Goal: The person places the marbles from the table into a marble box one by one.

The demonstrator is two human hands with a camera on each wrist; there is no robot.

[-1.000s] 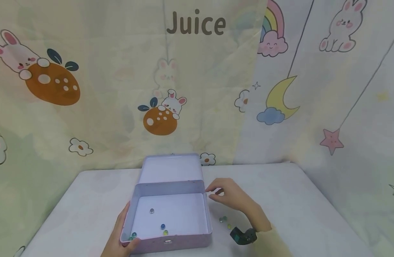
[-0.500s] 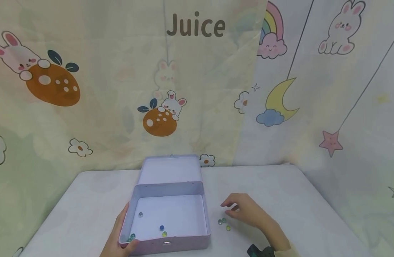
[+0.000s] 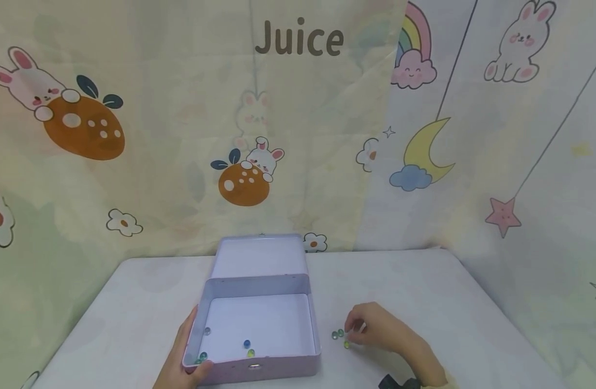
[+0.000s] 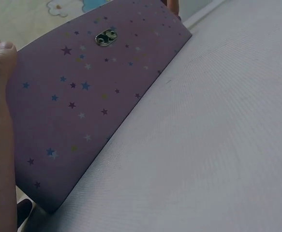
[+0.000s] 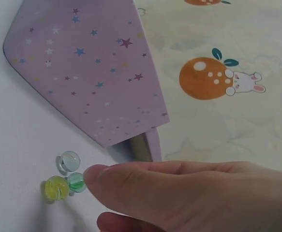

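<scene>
Open lilac tin point(image 3: 259, 373) sits on the white table point(image 3: 448, 302), near edge, left of centre; lid point(image 3: 259, 256) tipped back behind it, hinge at the far side, clasp point(image 3: 253, 366) on the front wall facing the person. Tin's long axis runs left-right across the table, star print on the outer walls. Inside: four marbles, all toward the front-left of the floor – a clear one point(image 3: 207, 331) by the left wall, a blue one point(image 3: 246, 343), a yellowish one point(image 3: 250, 353), a teal one point(image 3: 203, 356) in the front-left corner. Three more marbles lie on the table just right of the tin, clustered and touching or nearly so: clear point(image 5: 69, 161), green point(image 5: 76, 182), yellow point(image 5: 56, 188). Left hand point(image 3: 181, 362) grips the tin's front-left corner, thumb over the rim, fingers along the left wall. Right hand point(image 3: 383, 332) is down at the cluster, fingers curled, fingertip point(image 5: 95, 175) right at the green marble; can't tell whether it has one pinched. Cartoon curtain point(image 3: 133, 135) hangs behind
</scene>
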